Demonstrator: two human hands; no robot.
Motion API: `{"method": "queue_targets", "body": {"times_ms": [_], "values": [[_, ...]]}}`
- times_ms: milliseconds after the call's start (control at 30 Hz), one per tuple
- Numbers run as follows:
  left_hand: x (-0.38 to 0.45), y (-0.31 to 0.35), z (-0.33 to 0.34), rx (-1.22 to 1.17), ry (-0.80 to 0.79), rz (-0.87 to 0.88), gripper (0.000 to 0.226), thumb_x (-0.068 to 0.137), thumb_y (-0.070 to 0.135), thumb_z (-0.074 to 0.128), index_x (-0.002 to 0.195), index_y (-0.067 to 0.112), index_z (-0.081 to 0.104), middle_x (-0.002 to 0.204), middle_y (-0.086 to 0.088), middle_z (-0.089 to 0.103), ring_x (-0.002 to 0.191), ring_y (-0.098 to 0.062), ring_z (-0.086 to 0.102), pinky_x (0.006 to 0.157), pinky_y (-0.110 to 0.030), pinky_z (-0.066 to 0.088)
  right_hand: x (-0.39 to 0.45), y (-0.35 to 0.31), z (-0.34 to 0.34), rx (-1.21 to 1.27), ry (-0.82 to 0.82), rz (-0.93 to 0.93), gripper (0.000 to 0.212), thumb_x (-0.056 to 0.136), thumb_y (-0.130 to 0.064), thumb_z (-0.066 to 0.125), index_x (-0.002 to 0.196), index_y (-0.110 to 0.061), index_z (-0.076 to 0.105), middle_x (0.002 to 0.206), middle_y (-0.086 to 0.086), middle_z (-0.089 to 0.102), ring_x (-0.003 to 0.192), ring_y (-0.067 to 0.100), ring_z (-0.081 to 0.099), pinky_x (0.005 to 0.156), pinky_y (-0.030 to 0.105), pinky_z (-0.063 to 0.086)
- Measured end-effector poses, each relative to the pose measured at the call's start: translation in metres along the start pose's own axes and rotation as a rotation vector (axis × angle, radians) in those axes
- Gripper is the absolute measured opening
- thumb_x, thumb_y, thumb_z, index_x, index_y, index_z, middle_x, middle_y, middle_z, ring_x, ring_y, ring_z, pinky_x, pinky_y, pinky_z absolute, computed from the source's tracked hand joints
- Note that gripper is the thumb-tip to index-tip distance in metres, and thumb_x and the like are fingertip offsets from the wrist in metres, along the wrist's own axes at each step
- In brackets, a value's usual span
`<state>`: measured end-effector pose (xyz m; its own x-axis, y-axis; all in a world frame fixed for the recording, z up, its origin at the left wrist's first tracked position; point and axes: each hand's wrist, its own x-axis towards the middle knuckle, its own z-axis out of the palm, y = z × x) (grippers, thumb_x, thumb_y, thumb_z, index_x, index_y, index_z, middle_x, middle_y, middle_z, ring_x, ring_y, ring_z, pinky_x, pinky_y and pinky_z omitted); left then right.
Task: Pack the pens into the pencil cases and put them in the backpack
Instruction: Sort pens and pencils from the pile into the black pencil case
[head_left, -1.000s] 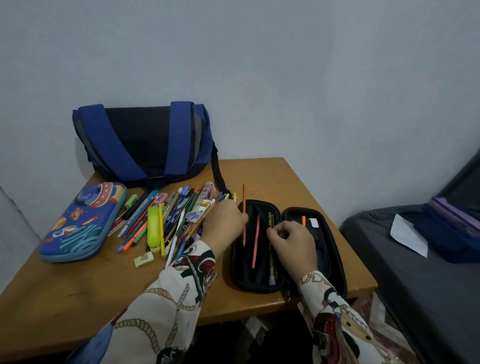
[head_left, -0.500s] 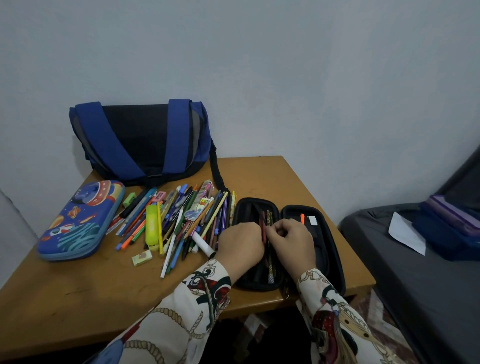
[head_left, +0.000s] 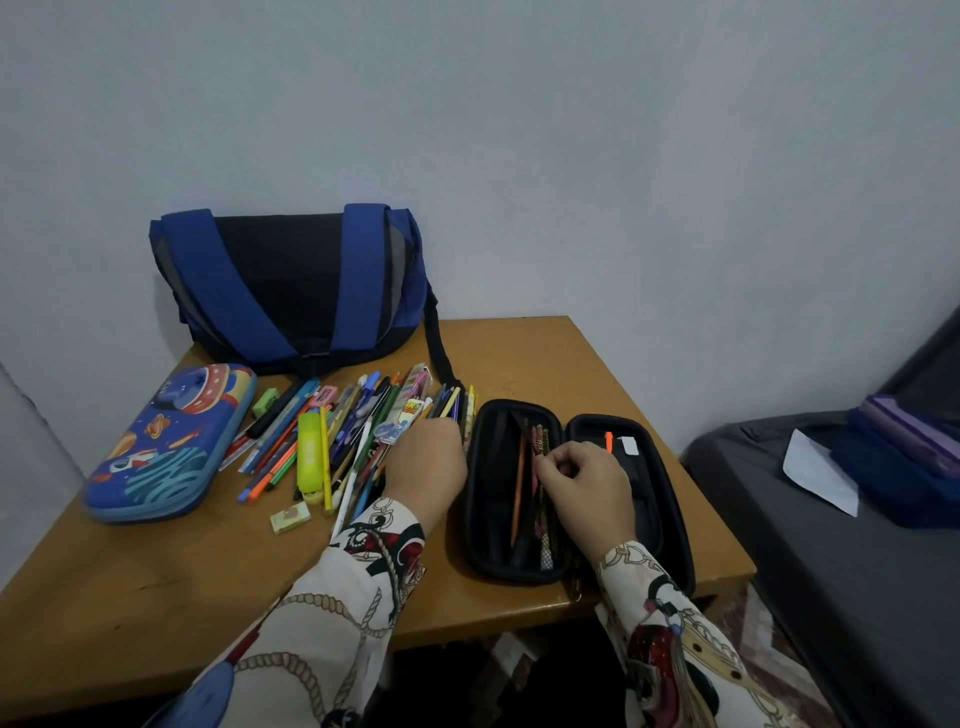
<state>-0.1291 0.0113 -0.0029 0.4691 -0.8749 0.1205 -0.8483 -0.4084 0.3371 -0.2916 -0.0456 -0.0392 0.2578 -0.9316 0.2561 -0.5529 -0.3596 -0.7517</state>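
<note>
An open black pencil case (head_left: 478, 519) lies at the table's right front, with an orange pencil (head_left: 519, 483) and patterned pens (head_left: 543, 519) in its left half. My right hand (head_left: 587, 478) is over the case with its fingers curled, pinching at the patterned pens. My left hand (head_left: 428, 467) rests on the right edge of the loose pile of pens (head_left: 337, 436); its fingers are hidden behind its back. Further left lies a closed blue space-print pencil case (head_left: 166, 441). The blue and black backpack (head_left: 291, 291) stands against the wall behind the pile.
A yellow highlighter (head_left: 309, 457), a small eraser (head_left: 290, 518) and a green sharpener (head_left: 266, 402) lie among the pens. The wooden table (head_left: 545, 364) ends just right of the black case. A grey bed (head_left: 831, 545) with paper and a blue box stands at right.
My left hand carried the orange pencil into the black case, let it go, and moved back left onto the pen pile. My right hand stayed at the pens in the case.
</note>
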Motion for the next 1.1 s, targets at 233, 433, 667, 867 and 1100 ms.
{"method": "queue_targets", "body": {"times_ms": [233, 433, 667, 867, 1100], "values": [[0.002, 0.002, 0.003, 0.029, -0.043, -0.007, 0.016, 0.094, 0.011, 0.051, 0.078, 0.012, 0.051, 0.075, -0.003, 0.049, 0.077, -0.027, 0.057, 0.064, -0.034, 0.046, -0.001, -0.001, -0.001, 0.003, -0.006, 0.003, 0.027, 0.089, -0.029, 0.063, 0.062, -0.021, 0.062, 0.066, -0.002, 0.059, 0.072, 0.015, 0.057, 0.087, 0.047, 0.05], [0.006, 0.001, -0.001, -0.032, -0.093, -0.042, 0.018, 0.093, 0.01, 0.051, 0.075, 0.011, 0.048, 0.071, -0.003, 0.047, 0.075, -0.027, 0.057, 0.063, -0.031, 0.046, -0.001, -0.002, -0.002, -0.001, -0.007, 0.009, 0.027, 0.089, -0.028, 0.063, 0.063, -0.02, 0.062, 0.067, -0.002, 0.059, 0.072, 0.014, 0.057, 0.086, 0.047, 0.05], [0.002, 0.013, -0.01, -0.204, -0.059, -0.012, 0.03, 0.089, 0.013, 0.055, 0.06, 0.008, 0.05, 0.057, -0.012, 0.044, 0.052, -0.024, 0.048, 0.05, -0.034, 0.038, 0.0, -0.002, -0.001, -0.006, -0.004, 0.003, 0.027, 0.087, -0.029, 0.063, 0.062, -0.022, 0.061, 0.067, -0.004, 0.058, 0.072, 0.015, 0.056, 0.085, 0.046, 0.05], [-0.01, 0.03, 0.006, -0.127, -0.158, 0.022, 0.043, 0.092, 0.015, 0.055, 0.055, 0.013, 0.036, 0.051, -0.001, 0.033, 0.042, -0.016, 0.032, 0.046, -0.027, 0.033, -0.001, -0.002, -0.001, -0.009, 0.007, 0.0, 0.027, 0.088, -0.028, 0.063, 0.062, -0.02, 0.061, 0.066, -0.002, 0.058, 0.072, 0.015, 0.056, 0.084, 0.048, 0.05], [-0.027, 0.034, 0.015, 0.002, -0.183, 0.138, 0.029, 0.096, 0.021, 0.054, 0.068, 0.016, 0.046, 0.063, -0.001, 0.046, 0.053, -0.017, 0.046, 0.052, -0.03, 0.039, 0.0, -0.001, 0.0, -0.008, 0.011, -0.009, 0.026, 0.088, -0.028, 0.064, 0.062, -0.022, 0.061, 0.067, -0.004, 0.058, 0.073, 0.015, 0.055, 0.084, 0.048, 0.049]]}}
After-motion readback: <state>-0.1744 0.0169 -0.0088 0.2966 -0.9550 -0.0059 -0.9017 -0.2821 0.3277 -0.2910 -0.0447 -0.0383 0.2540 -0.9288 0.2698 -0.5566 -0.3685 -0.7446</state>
